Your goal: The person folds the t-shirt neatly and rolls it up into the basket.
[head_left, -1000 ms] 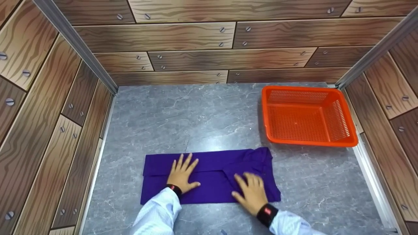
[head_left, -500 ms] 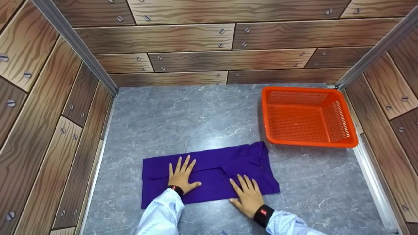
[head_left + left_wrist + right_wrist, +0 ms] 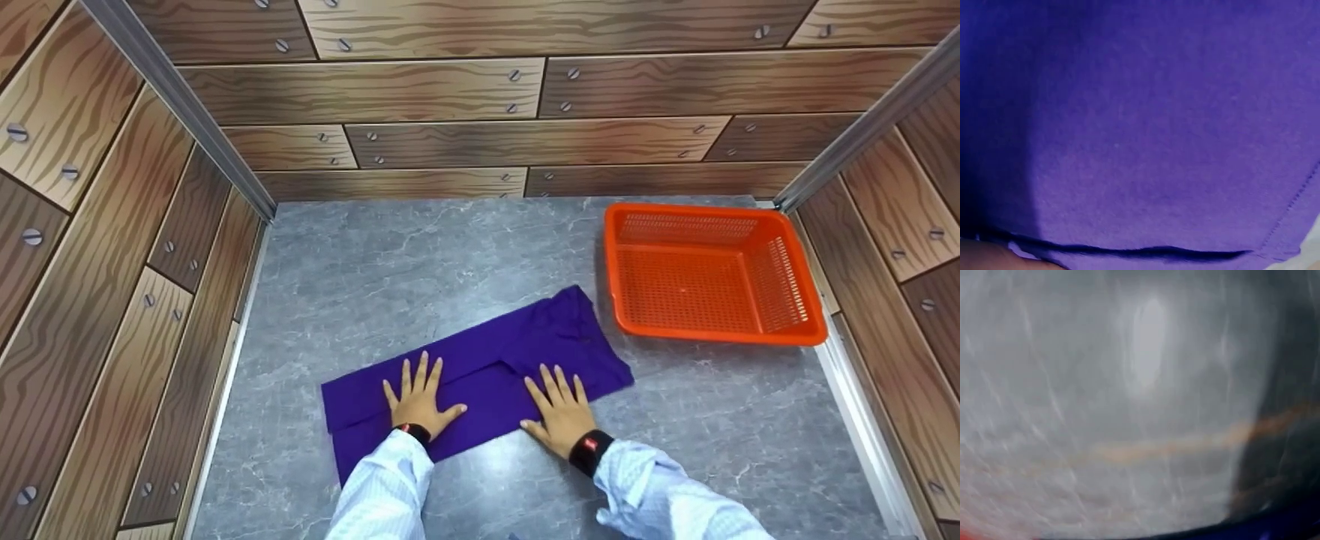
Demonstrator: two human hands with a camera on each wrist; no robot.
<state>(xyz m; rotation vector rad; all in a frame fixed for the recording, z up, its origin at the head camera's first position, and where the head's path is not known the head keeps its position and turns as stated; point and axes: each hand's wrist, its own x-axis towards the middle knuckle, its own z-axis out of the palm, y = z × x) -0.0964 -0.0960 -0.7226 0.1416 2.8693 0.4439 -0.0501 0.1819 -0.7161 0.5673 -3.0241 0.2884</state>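
A purple shirt (image 3: 487, 405), folded into a long strip, lies slanted on the grey marbled surface in the head view, its right end farther away than its left. My left hand (image 3: 418, 403) rests flat on its left half, fingers spread. On the near edge of the right half lies my right hand (image 3: 561, 416), fingers straight and apart on the cloth. The left wrist view is filled by the purple cloth (image 3: 1145, 135), with a dark fold and a stitched edge low down. The right wrist view is blurred, showing mostly the surface and a purple strip (image 3: 1258, 526) at the bottom.
An orange plastic basket (image 3: 679, 289) with perforated walls stands at the back right, close to the shirt's far right corner. Wood-patterned panels (image 3: 435, 90) enclose the grey surface (image 3: 420, 262) at the back and both sides.
The shirt has swung round, its right end moving away from me and slightly left. My right hand has moved forward and left with it, while my left hand has stayed nearly in place.
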